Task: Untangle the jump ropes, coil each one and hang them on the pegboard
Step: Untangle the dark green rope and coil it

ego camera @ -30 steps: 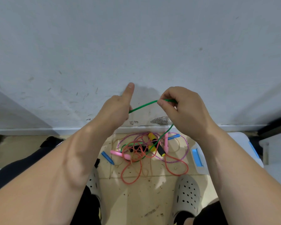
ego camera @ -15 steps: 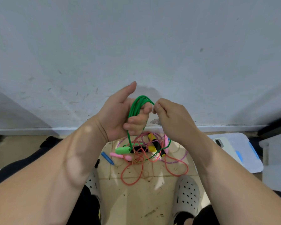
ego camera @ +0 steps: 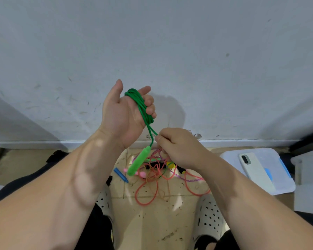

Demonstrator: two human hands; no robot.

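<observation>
- Seated over the tiled floor (ego camera: 152, 222), I hold the green jump rope (ego camera: 141, 105) wound in several turns round my raised left hand (ego camera: 126, 114). Its fingers are curled over the coil and the thumb stands free.
- My right hand (ego camera: 181, 147), just below the left, pinches the rope's loose strand between thumb and fingertips, with the other fingers folded in.
- One green handle (ego camera: 138, 162) hangs straight down from the coil, clear of the floor.
- Under my hands the other ropes (ego camera: 157, 170) lie knotted on the floor, orange, pink and purple cords crossing, with a blue handle (ego camera: 121, 175) at the left edge. A green thread seems to run through the pile, so part of my rope is probably not yet free.
- The step in hand, as I judge it, is coiling. Done well, each new turn matches the last in size and lies beside it. The right hand feeds with light tension and lets the cord slide through the pinch.
- If the strand catches in the pile, I should lift it out by hand rather than tug, or the knot may tighten.
- A phone (ego camera: 255, 168) rests on a white lid (ego camera: 228, 159) to my right. The pegboard is not in view.
</observation>
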